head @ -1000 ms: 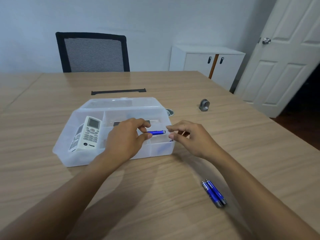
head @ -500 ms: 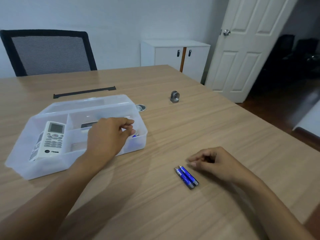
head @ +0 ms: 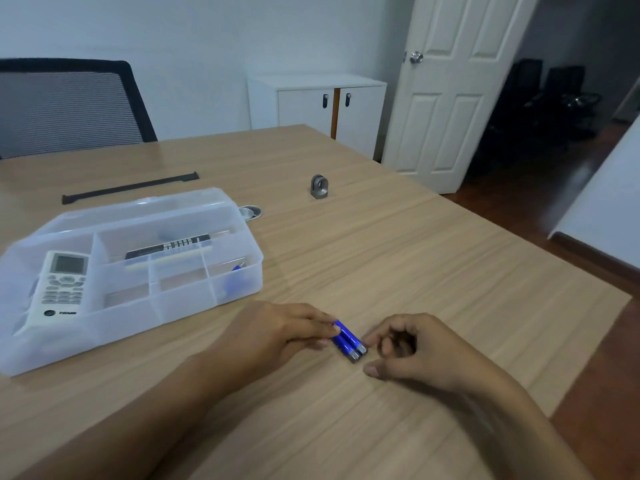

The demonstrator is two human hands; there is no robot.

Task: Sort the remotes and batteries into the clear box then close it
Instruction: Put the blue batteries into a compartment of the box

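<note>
Two blue batteries [head: 346, 339] lie side by side on the wooden table [head: 398, 258], right of the clear box [head: 156, 323]. My left hand [head: 277, 332] pinches their far ends between fingertips and thumb. My right hand [head: 415, 355] rests curled on the table, its index fingertip at their silver near ends and its thumb apart. The box stands open with its lid [head: 145, 211] folded back. A white remote [head: 60, 287] fills its left compartment, a black remote [head: 166, 247] lies in the long rear one, and a blue battery [head: 237, 278] sits in the front right one.
A small grey metal piece [head: 319, 186], a black strip [head: 130, 187] and a round cable port [head: 251, 212] lie beyond the box. A mesh chair [head: 65, 105] stands at the far side. The table's edge runs diagonally on the right, with a white cabinet [head: 311, 102] and door [head: 450, 91] past it.
My left hand let a blue battery go into the box's front right compartment, then came right to the two batteries on the table. My right hand went to them first. The view swung right.
</note>
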